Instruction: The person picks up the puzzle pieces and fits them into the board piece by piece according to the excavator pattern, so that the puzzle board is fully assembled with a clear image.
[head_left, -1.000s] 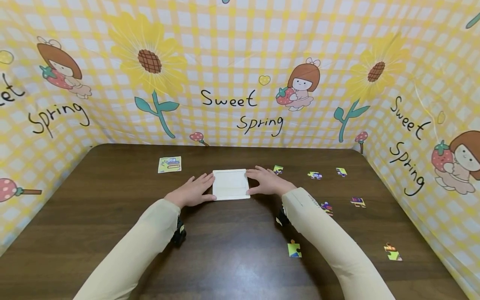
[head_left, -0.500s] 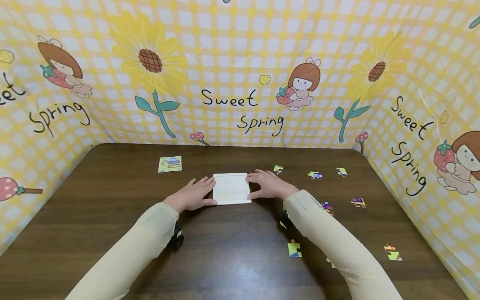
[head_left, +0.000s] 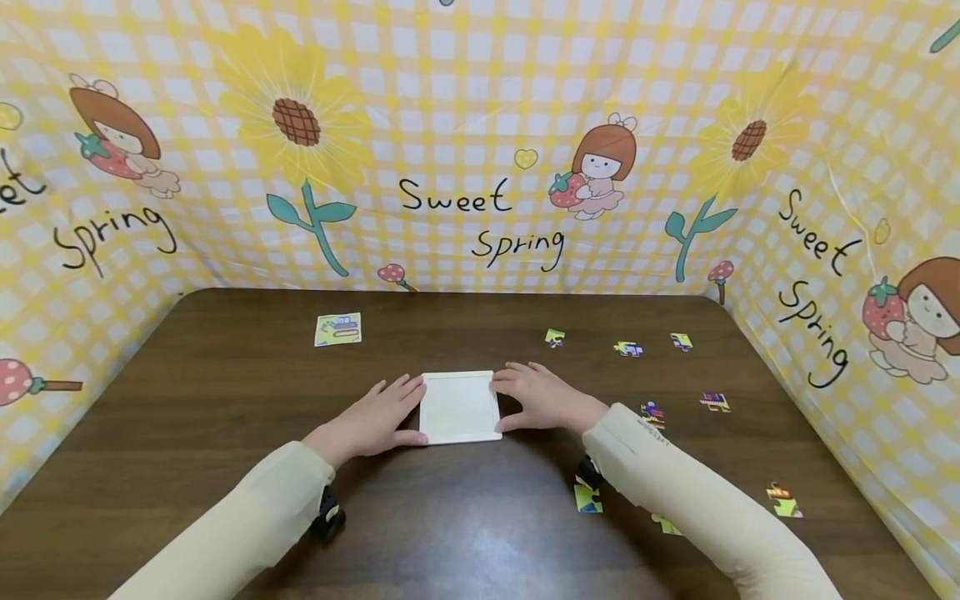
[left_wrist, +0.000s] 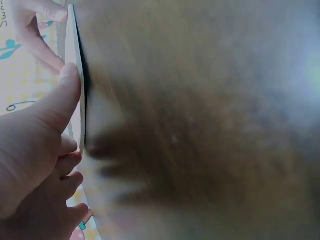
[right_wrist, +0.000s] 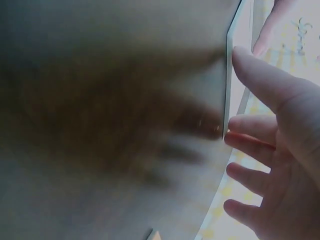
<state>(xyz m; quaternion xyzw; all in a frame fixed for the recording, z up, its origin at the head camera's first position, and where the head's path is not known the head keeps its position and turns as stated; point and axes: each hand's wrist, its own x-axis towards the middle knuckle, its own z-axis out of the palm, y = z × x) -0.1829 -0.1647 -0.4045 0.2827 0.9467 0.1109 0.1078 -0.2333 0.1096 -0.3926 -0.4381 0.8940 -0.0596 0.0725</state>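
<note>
A square white tray (head_left: 459,408) with a thin raised rim lies between my hands on the dark wooden table. Along its left side my left hand (head_left: 369,418) has fingertips at the upper part and the thumb at the near corner. My right hand (head_left: 546,398) mirrors this on the right side. Both sets of fingers are fairly straight and touch the rim. Seen edge-on in the left wrist view, the tray (left_wrist: 75,45) meets the left thumb. In the right wrist view, the right thumb rests at the tray's edge (right_wrist: 229,85), with the other fingers spread below.
Several jigsaw pieces are scattered to the right, among them a purple one (head_left: 716,402), a green one (head_left: 588,499) and one near the right edge (head_left: 784,501). A picture card (head_left: 338,330) lies at the back left. Yellow checked cloth (head_left: 450,100) surrounds the table's back and sides.
The white tray has slid toward me, away from the back of the table, with both hands moving along at its sides. The card and the jigsaw pieces have stayed put.
</note>
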